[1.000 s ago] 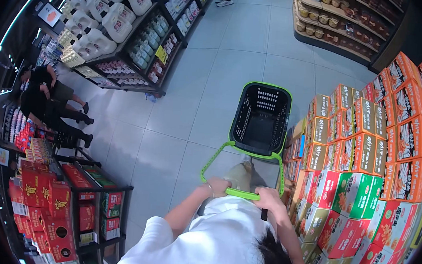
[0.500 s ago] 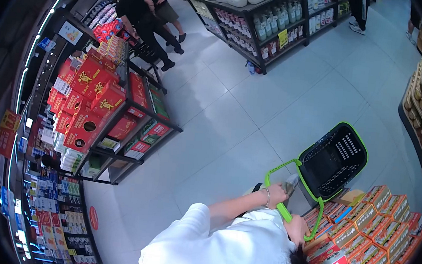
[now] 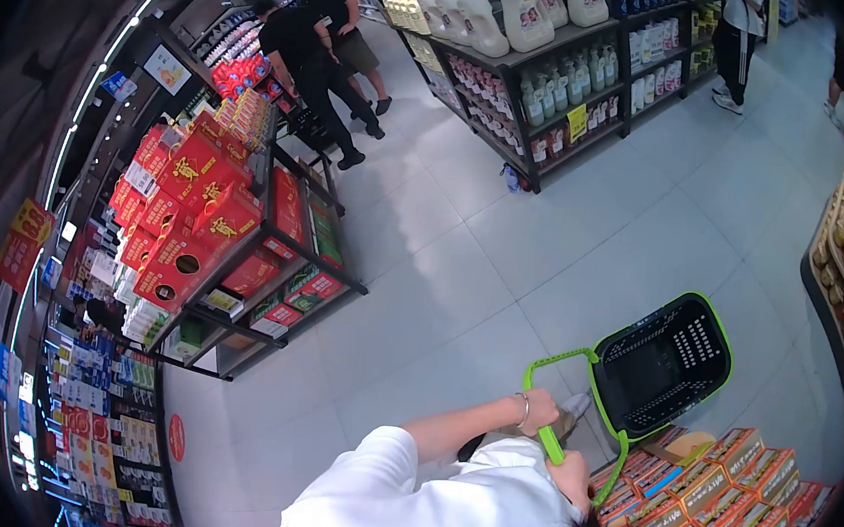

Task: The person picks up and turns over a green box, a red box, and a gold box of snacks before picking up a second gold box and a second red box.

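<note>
A black shopping basket (image 3: 662, 363) with a bright green rim stands on the grey tiled floor at the lower right; nothing shows inside it. Its long green handle (image 3: 552, 441) reaches back towards me. My left hand (image 3: 537, 412), with a bracelet on the wrist, is closed around the handle's bar. My right hand (image 3: 576, 475) grips the same bar a little lower, close to my white shirt. Both arms are bent in front of my body.
Stacked orange and red cartons (image 3: 712, 500) stand right beside the basket. A rack of red boxes (image 3: 210, 225) is at the left. Shelves of white jugs and bottles (image 3: 522, 41) stand further off. Two people in black (image 3: 321, 44) stand near them; another person (image 3: 738, 40) is at the top right.
The view swung left: the basket went from straight ahead to my lower right, and the red-box rack came into the middle left. Both hands stayed on the handle.
</note>
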The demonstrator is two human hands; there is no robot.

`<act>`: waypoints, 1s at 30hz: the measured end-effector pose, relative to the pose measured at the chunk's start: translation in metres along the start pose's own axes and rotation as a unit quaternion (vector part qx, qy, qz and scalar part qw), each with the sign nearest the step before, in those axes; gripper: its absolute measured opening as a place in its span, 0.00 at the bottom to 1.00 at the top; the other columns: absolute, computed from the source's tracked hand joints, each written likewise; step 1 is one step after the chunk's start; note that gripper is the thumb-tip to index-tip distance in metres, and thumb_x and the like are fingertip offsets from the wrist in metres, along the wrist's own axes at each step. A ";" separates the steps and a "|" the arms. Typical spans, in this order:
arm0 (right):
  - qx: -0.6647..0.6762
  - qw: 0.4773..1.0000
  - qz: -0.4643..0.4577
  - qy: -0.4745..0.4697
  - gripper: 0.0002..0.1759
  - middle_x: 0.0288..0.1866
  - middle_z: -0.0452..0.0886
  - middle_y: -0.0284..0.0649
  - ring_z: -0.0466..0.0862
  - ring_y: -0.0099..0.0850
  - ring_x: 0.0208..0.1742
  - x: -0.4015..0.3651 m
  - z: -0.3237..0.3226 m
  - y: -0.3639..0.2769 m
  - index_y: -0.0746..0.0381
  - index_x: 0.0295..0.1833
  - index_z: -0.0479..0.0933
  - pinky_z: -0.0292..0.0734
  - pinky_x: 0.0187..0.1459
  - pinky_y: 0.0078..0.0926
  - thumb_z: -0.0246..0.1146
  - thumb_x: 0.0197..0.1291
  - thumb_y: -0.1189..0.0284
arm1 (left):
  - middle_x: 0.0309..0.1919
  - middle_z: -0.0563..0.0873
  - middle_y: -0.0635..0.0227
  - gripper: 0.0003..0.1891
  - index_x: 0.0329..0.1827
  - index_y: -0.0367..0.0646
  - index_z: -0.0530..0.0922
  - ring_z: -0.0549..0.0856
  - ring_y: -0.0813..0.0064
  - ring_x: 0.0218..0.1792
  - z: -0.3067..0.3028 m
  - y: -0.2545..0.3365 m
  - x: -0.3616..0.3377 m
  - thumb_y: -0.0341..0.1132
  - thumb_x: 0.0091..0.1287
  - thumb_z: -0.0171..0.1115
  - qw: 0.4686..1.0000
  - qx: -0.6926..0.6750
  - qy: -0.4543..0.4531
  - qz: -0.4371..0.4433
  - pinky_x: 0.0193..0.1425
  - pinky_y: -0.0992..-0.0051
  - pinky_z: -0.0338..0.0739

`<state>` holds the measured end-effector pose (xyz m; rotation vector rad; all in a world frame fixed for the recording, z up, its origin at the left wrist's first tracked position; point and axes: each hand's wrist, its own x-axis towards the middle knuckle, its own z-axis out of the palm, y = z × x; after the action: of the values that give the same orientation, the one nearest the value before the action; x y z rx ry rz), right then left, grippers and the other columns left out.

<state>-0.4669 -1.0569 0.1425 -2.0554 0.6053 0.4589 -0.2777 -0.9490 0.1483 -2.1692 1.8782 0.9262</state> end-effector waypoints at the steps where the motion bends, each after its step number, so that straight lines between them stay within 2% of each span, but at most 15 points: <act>1: 0.000 1.000 0.001 0.000 0.17 0.34 0.84 0.58 0.84 0.58 0.41 0.001 -0.005 -0.001 0.66 0.36 0.85 0.80 0.45 0.52 0.65 0.53 0.61 | 0.30 0.89 0.56 0.08 0.28 0.43 0.86 0.89 0.52 0.37 -0.002 -0.001 0.006 0.34 0.43 0.69 1.000 -0.001 -0.010 0.003 0.43 0.57 0.84; 4: -0.009 1.000 0.006 0.020 0.17 0.33 0.84 0.58 0.84 0.58 0.40 0.008 -0.016 0.001 0.65 0.36 0.85 0.79 0.44 0.51 0.65 0.52 0.61 | 0.29 0.88 0.58 0.08 0.31 0.46 0.84 0.89 0.53 0.37 -0.013 -0.003 0.019 0.33 0.47 0.67 0.999 0.000 -0.025 0.020 0.42 0.57 0.82; 20: -0.017 0.996 -0.018 0.086 0.16 0.30 0.83 0.58 0.84 0.57 0.36 0.088 -0.083 0.011 0.66 0.31 0.84 0.79 0.40 0.51 0.68 0.49 0.62 | 0.30 0.89 0.59 0.08 0.31 0.47 0.86 0.89 0.53 0.38 -0.081 -0.050 0.099 0.35 0.48 0.68 1.000 -0.016 0.015 0.018 0.42 0.57 0.83; 25: 0.021 0.995 -0.006 0.102 0.15 0.29 0.82 0.58 0.84 0.58 0.36 0.112 -0.108 0.007 0.66 0.30 0.84 0.78 0.39 0.52 0.68 0.50 0.63 | 0.31 0.89 0.60 0.11 0.35 0.46 0.85 0.89 0.55 0.38 -0.098 -0.069 0.135 0.34 0.46 0.69 1.000 -0.005 -0.016 0.024 0.42 0.58 0.83; 28: -0.013 0.994 0.020 0.107 0.16 0.28 0.83 0.56 0.84 0.57 0.35 0.122 -0.123 -0.002 0.66 0.33 0.84 0.77 0.36 0.48 0.69 0.52 0.61 | 0.32 0.89 0.60 0.11 0.34 0.47 0.86 0.89 0.55 0.39 -0.107 -0.079 0.153 0.35 0.45 0.70 0.999 -0.003 -0.028 0.033 0.43 0.59 0.83; 30: 0.002 0.994 0.014 0.113 0.16 0.28 0.82 0.57 0.84 0.57 0.35 0.123 -0.138 -0.010 0.67 0.32 0.84 0.77 0.37 0.49 0.69 0.52 0.62 | 0.32 0.90 0.59 0.11 0.33 0.46 0.87 0.90 0.55 0.39 -0.111 -0.082 0.165 0.34 0.45 0.70 0.999 -0.009 -0.028 0.035 0.44 0.60 0.84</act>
<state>-0.3493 -1.1992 0.1539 -2.1137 0.7690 0.2420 -0.1550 -1.1244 0.1286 -2.0768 1.9381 1.0095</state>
